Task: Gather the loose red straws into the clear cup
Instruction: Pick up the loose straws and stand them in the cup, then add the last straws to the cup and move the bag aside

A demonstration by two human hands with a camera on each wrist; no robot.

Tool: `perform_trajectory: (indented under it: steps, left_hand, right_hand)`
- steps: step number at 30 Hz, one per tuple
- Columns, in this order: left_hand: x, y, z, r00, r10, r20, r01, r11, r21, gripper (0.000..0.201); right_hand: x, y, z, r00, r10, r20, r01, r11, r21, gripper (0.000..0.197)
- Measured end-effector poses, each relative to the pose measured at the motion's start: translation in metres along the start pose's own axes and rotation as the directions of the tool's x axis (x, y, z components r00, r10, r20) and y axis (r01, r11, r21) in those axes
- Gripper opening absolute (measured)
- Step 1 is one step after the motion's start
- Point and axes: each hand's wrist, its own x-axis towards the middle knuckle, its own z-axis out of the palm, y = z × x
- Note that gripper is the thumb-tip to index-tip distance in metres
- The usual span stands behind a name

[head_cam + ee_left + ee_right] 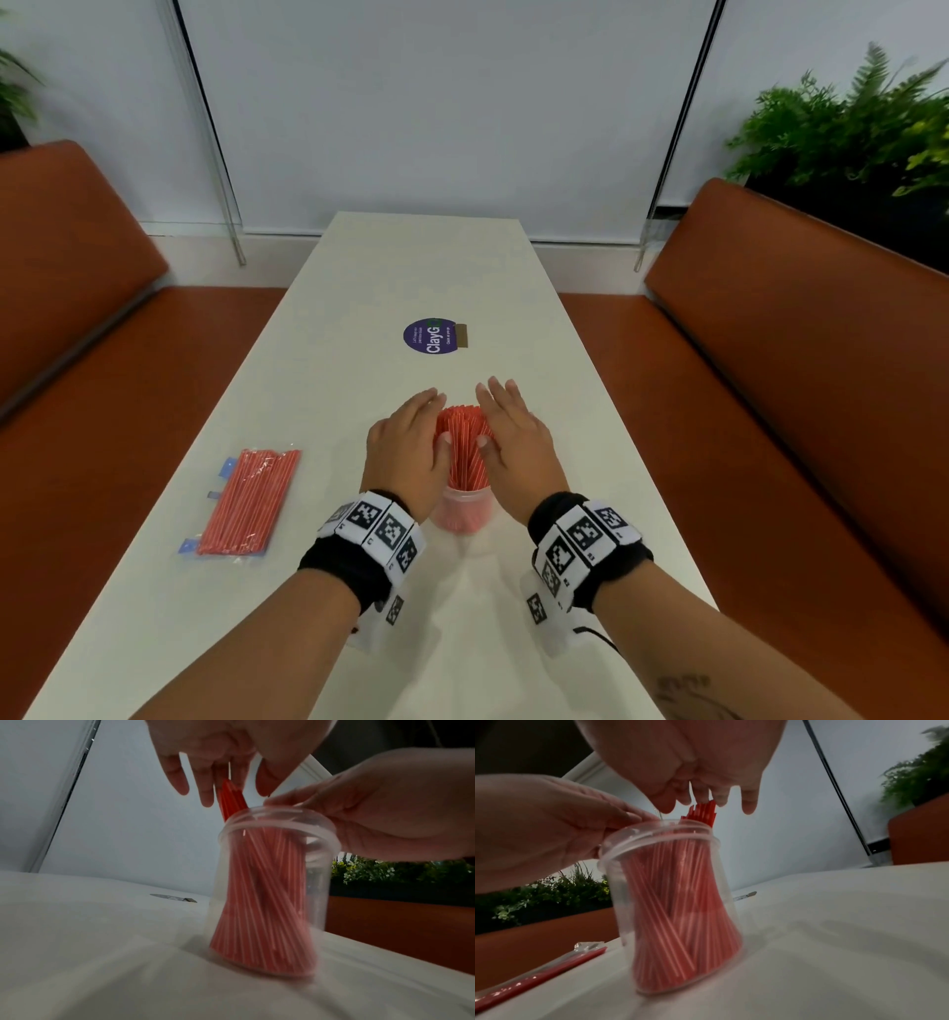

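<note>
A clear plastic cup (462,510) stands upright on the white table (287,591), packed with red straws (464,444) that fan out above its rim. My left hand (411,439) lies against the left side of the bundle and my right hand (513,437) against the right side, fingers straight and thumbs touching the straws at the front. The left wrist view has the cup (275,892) close up, my left fingers (205,787) hanging by the straw tips (231,799). The right wrist view has the cup (672,902) and my right fingers (749,801) over the tips (703,811).
A clear packet of red straws (241,501) lies on the table to my left, its end also in the right wrist view (539,975). A round purple sticker (430,335) sits beyond the cup. Orange benches (796,385) flank the table, with plants (847,133) behind.
</note>
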Motion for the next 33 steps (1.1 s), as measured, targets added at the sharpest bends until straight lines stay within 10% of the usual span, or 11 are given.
perform_trajectory:
  steps: [16, 22, 26, 31, 33]
  left_hand:
    - [-0.013, -0.007, -0.005, 0.996, 0.064, 0.057, -0.066, 0.997, 0.032, 0.043]
    - [-0.013, -0.03, -0.031, 0.989, -0.124, -0.074, 0.119, 0.99, -0.076, 0.038]
    - [-0.029, -0.074, -0.061, 0.863, -0.489, -0.125, 0.46, 0.864, -0.207, 0.03]
    - [-0.06, -0.126, -0.087, 0.684, -0.729, -0.034, 0.721, 0.682, -0.125, 0.034]
    - [-0.068, -0.137, -0.09, 0.655, -0.755, 0.04, 0.753, 0.647, -0.119, 0.041]
  right_hand:
    - [-0.003, -0.007, -0.003, 0.984, -0.042, 0.175, 0.074, 0.981, -0.18, 0.055]
    - [-0.009, -0.014, -0.012, 0.981, -0.083, -0.173, 0.065, 0.992, -0.104, 0.045]
    - [-0.017, -0.049, -0.009, 0.946, -0.045, -0.321, 0.086, 0.99, 0.114, 0.025]
    - [-0.014, -0.107, 0.043, 0.988, -0.095, 0.122, 0.066, 0.973, 0.222, 0.018]
    - [-0.004, -0.122, 0.068, 0.949, 0.036, 0.314, -0.134, 0.945, 0.299, 0.032]
